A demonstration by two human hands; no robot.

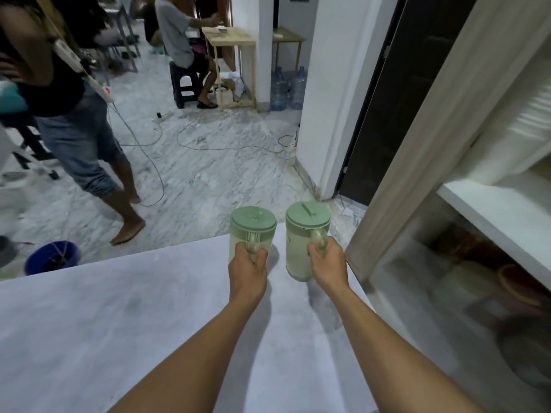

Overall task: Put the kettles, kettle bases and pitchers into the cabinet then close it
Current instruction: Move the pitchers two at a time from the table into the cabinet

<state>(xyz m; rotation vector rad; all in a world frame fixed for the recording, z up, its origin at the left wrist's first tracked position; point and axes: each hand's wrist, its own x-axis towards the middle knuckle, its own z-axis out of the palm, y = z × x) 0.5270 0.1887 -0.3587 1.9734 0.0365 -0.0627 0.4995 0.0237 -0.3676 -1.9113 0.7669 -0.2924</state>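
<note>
Two pale green pitchers with green lids are at the far right corner of a white table (119, 323). My left hand (249, 268) grips the handle of the left pitcher (252, 226). My right hand (326, 263) grips the handle of the right pitcher (301, 236), which looks raised slightly off the table. Both pitchers are upright. To the right stands the open cabinet (489, 210), with a white shelf and blurred dishes on the level below it. No kettles or kettle bases are in view.
The cabinet's open door (417, 144) stands just right of the pitchers. A person (80, 138) stands on the marble floor to the left, with cables across the floor. A blue bucket (52, 257) sits beyond the table edge. Another person sits at a wooden table far back.
</note>
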